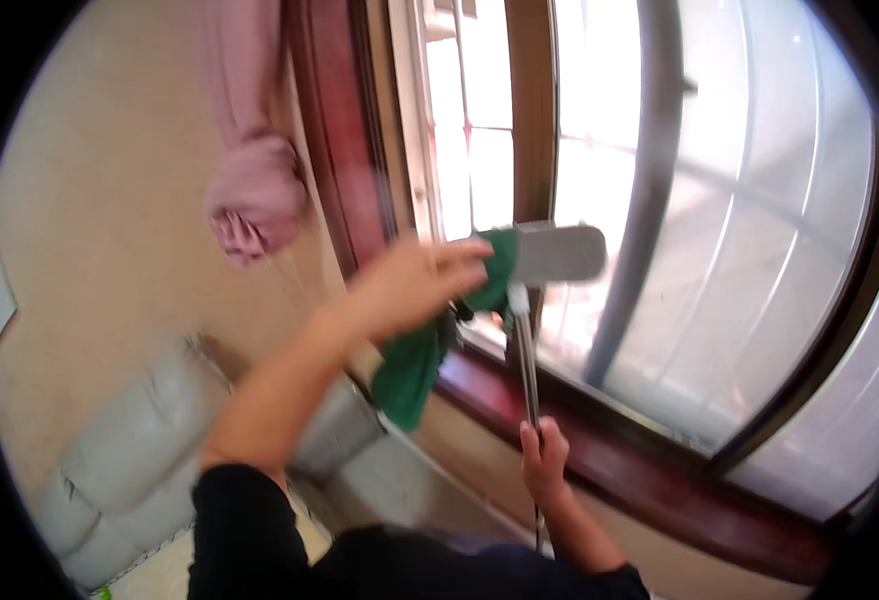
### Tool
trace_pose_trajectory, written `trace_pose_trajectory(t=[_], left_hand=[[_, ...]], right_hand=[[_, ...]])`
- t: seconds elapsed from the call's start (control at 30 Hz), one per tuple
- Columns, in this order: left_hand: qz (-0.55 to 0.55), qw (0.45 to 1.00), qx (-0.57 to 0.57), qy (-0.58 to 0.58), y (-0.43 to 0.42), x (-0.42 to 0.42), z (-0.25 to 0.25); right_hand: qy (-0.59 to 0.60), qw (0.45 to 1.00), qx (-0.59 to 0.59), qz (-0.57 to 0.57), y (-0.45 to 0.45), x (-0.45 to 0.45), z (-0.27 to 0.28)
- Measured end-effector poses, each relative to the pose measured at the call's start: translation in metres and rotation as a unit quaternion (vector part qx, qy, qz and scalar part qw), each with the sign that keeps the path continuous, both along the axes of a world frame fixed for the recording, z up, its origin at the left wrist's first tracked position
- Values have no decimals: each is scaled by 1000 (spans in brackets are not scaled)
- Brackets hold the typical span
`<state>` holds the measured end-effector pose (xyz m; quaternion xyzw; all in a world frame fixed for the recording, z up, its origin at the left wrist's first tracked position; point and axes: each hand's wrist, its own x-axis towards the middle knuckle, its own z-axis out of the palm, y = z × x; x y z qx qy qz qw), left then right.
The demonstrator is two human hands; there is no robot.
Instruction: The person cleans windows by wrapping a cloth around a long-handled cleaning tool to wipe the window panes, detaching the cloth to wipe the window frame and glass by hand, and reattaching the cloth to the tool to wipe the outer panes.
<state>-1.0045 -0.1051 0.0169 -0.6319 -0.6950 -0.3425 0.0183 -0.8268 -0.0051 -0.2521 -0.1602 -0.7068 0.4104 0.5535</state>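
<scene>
A long-handled tool like a flat mop is raised before the window, its grey rounded head [563, 254] turned sideways. My right hand [547, 460] is wrapped round its thin metal pole [529, 365], below the head. At the head's left end is a green cloth [407, 375], part of it against the head and the rest hanging below my wrist. My left hand [415, 285] is on this cloth, fingers bent over it beside the head. The hand is blurred, and its thumb and palm side are hidden.
A dark-framed window [530, 120] with glass panes fills the right side, above a reddish-brown sill [660, 490]. A knotted pink curtain [257, 195] hangs at its left. Below stands a pale grey padded sofa [135, 455] against the beige wall [110, 200].
</scene>
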Motion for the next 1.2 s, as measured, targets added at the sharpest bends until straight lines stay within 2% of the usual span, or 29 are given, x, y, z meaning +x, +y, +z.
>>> trace_pose_trajectory(t=[0.1, 0.2, 0.23, 0.27, 0.37, 0.4, 0.43, 0.5, 0.57, 0.6, 0.67, 0.7, 0.77, 0.83, 0.9, 1.03, 1.1, 1.17, 1.2], left_hand=[[-15, 964, 223, 141, -6, 24, -46], [-40, 967, 239, 83, -13, 44, -67], [-46, 963, 252, 80, -12, 44, -66], [-15, 940, 305, 151, -11, 37, -59], [75, 915, 359, 167, -11, 15, -4], [77, 928, 342, 123, -8, 12, 18], [99, 916, 329, 209, 1, -3, 32], [100, 918, 303, 235, 22, -16, 44], [33, 971, 150, 181, 42, -21, 42], [32, 973, 145, 179, 45, -19, 44], [-58, 994, 90, 18, 52, -14, 46], [-61, 994, 85, 16, 55, -14, 45], [-45, 991, 111, -65, 59, -19, 42], [-53, 989, 122, -59, 61, -12, 47], [-67, 967, 153, -194, 63, -7, 54], [-116, 949, 181, -232, 62, 11, 69], [-114, 954, 180, -210, 63, 23, 66], [-132, 985, 109, -22, 57, 42, 61], [-158, 973, 163, 40, 56, 50, 52]], right_hand=[[59, 997, -46, 24, 1, -13, 2], [83, 992, -79, 62, 3, -24, 18], [86, 992, -76, 57, 4, -26, 23], [87, 993, -58, 53, 7, -27, 30], [80, 995, -57, 27, 9, -24, 34], [77, 995, -49, 26, 9, -22, 35], [73, 996, -41, 29, 7, -21, 35], [68, 996, -42, 28, 3, -20, 32], [59, 996, -53, 36, -2, -19, 30], [42, 997, -52, 39, -4, -17, 29], [35, 996, -57, 52, -6, -13, 21], [31, 996, -58, 67, -7, -12, 17], [20, 997, -34, 63, -10, -11, 10], [-15, 996, -16, 89, -16, -11, 5], [-53, 994, -17, 89, -19, -8, 2], [-94, 991, 4, 96, -22, -7, 1], [-97, 991, 17, 87, -20, -10, 1], [-80, 993, -12, 83, -16, -12, 5], [-59, 995, -40, 76, -15, -12, 6]])
